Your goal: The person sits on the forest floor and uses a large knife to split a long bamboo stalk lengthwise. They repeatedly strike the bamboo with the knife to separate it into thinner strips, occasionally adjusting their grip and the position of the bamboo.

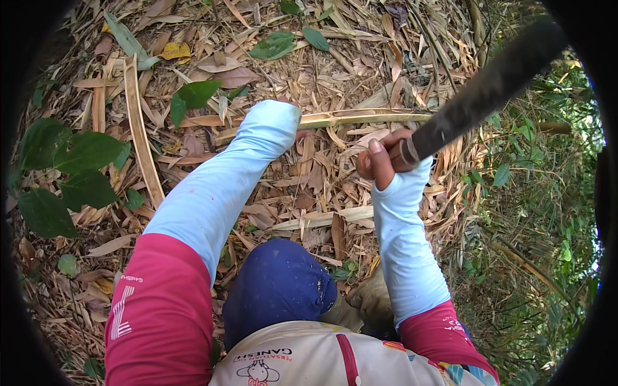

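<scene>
In the head view, the left hand, mostly covered by a pale blue sleeve, is closed around a long wood strip that lies crosswise over dry leaves. The right hand grips a big knife by its handle, its dark blade slanting up toward the upper right. Another strip lies to the left, near green leaves. A knee in blue trousers is bent between the forearms.
</scene>
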A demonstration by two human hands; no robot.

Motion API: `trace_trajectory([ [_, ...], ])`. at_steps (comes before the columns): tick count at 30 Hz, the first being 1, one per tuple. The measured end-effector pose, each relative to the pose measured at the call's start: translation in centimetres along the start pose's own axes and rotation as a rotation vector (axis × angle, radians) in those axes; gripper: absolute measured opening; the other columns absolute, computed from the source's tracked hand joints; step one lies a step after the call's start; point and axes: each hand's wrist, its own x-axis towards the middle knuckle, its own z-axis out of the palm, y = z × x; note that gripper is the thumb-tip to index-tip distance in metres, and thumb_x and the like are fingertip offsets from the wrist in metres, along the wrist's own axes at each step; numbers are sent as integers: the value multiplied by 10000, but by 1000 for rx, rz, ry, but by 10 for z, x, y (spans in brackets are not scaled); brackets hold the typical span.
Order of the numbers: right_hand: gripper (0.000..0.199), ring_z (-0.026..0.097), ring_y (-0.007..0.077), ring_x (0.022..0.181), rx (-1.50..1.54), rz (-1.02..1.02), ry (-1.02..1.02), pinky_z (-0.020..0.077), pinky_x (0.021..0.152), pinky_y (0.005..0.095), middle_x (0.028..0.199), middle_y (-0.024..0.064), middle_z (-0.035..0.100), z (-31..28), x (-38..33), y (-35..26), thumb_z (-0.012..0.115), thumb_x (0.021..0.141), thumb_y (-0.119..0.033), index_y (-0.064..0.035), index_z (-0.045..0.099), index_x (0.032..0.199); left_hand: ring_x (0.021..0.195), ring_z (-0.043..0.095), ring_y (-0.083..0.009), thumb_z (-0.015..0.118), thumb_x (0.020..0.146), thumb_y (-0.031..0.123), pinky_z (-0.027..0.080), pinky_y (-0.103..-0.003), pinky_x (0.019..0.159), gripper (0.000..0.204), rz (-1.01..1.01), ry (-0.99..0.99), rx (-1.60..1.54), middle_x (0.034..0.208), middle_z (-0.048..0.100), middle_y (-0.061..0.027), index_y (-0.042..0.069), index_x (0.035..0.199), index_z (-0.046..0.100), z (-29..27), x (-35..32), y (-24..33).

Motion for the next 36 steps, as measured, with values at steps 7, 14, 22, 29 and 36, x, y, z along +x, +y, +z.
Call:
trace_trajectory([
  [7,389,684,341,916,-797,604,-309,531,809,390,950,203,701,-9,-18,75,749,763,-215,-3,618,1062,889,684,-361,789,775,440,551,-442,785,481,-13,-171,33,966,672,-172,44,1013,653,-6,6,6],
  [14,161,526,91,677,-133,131,-35,439,621,252,726,0,566,7,-3,-21,731,850,-80,-43,584,903,899,680,-363,773,794,450,548,-440,784,475,7,-58,10,968,672,-174,45,1011,653,-5,-1,3],
  [22,354,670,342,864,-961,486,-176,525,800,403,920,190,677,-10,-35,108,766,789,-173,11,592,1037,878,689,-361,799,753,464,557,-445,768,508,11,-61,63,964,694,-175,45,1015,682,0,3,9],
  [29,233,541,111,678,-227,298,-32,457,631,288,763,30,602,9,-10,-9,749,832,-104,-39,575,973,893,684,-365,786,763,492,555,-445,778,536,17,-90,74,968,685,-176,44,1031,665,-1,0,7],
  [36,220,613,192,773,-571,399,-75,501,717,303,878,111,637,-8,-25,68,726,821,-74,-16,615,1002,894,683,-365,792,765,461,554,-445,787,513,16,-123,80,975,689,-182,42,1036,670,5,6,6],
])
